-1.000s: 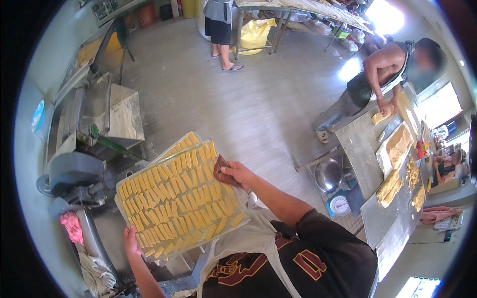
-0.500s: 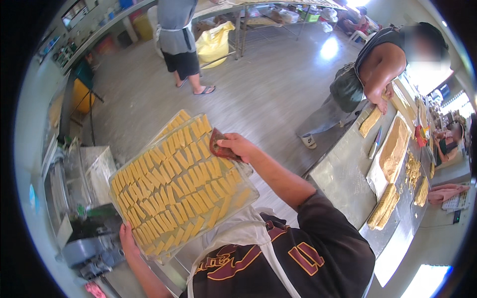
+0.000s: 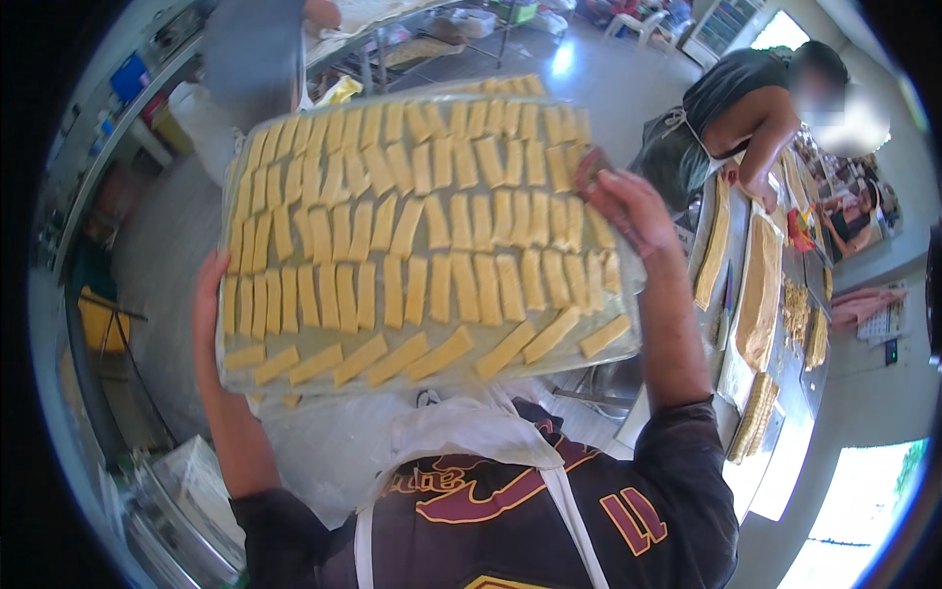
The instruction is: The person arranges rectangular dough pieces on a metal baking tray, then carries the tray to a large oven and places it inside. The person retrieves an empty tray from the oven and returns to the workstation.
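a person holds a flat tray (image 3: 589,358) level at chest height so rows of yellow dough strips (image 3: 412,236) stay put, left hand (image 3: 208,285) clasping its left edge, right hand (image 3: 628,211) closed on its right edge.

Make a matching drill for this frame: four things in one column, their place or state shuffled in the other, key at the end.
Things:
1. large flat tray of pale yellow dough strips
2. left hand
3. right hand
4. long metal worktable

Places or states:
A. grips the tray's right edge
B. stands at the right, bearing sheets of dough
C. held up in the air, level
D. holds the tray's left edge

Pairs: 1-C, 2-D, 3-A, 4-B
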A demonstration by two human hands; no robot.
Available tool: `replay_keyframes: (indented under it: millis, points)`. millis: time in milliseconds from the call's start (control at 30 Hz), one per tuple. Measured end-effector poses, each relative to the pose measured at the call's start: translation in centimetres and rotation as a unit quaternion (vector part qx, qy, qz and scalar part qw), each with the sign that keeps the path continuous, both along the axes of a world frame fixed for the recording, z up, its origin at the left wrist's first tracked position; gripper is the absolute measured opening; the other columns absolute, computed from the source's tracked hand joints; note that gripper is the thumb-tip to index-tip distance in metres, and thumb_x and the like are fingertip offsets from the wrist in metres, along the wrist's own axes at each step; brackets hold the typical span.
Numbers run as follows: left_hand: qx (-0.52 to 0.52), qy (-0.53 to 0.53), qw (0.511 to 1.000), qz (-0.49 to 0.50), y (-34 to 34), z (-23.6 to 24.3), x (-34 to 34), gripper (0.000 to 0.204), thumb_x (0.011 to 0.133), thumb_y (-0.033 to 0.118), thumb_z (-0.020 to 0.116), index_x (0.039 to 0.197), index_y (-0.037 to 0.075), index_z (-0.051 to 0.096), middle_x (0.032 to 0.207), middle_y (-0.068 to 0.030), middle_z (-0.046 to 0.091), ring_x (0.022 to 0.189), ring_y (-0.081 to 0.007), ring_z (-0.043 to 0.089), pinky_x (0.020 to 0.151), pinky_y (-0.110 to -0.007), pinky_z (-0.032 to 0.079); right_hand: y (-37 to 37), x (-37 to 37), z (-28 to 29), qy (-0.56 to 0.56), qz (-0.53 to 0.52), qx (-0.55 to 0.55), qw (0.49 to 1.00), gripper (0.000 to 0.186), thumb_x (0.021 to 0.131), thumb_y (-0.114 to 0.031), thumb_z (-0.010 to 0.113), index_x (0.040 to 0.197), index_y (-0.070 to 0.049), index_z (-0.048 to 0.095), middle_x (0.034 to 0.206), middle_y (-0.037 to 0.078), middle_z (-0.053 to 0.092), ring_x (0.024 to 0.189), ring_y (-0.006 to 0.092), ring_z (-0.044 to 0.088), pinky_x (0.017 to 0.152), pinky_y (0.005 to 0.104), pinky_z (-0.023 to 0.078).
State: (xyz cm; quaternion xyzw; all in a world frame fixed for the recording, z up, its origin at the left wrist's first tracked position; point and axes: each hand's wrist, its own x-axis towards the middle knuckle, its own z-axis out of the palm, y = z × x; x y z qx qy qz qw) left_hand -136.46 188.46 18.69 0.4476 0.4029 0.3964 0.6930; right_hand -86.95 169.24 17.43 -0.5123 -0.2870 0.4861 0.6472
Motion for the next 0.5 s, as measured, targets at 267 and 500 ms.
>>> replay_keyframes:
  millis: [267, 500]
  points:
    - [-0.04, -0.094, 0.993, -0.067, 3.1, -7.6, -2.0, 0.042, 0.092, 0.028, 0.055, 0.122, -0.001, 0.056, 0.113, -0.0156, 0.066, 0.095, -0.0213, 0.067, 0.084, -0.033, 0.054, 0.3, -0.4, -6.6, -0.058, -0.098, -0.027, 0.993, 0.021, 0.089, -0.022, 0.064, 0.098, -0.003, 0.065, 0.091, 0.005, 0.068, 0.081, 0.0115, 0.065, 0.074, 0.0235, 0.052]
    - [0.005, -0.102, 0.987, -0.125, 1.6, -10.4, -4.4, 0.029, 0.093, 0.021, 0.058, 0.114, 0.002, 0.062, 0.112, -0.0102, 0.066, 0.094, -0.0122, 0.065, 0.082, -0.028, 0.053, -1.8, -2.2, -9.2, -0.052, -0.03, -0.011, 0.998, 0.033, 0.091, -0.024, 0.06, 0.112, 0.001, 0.062, 0.103, 0.01, 0.068, 0.088, 0.0166, 0.066, 0.084, 0.0284, 0.052]
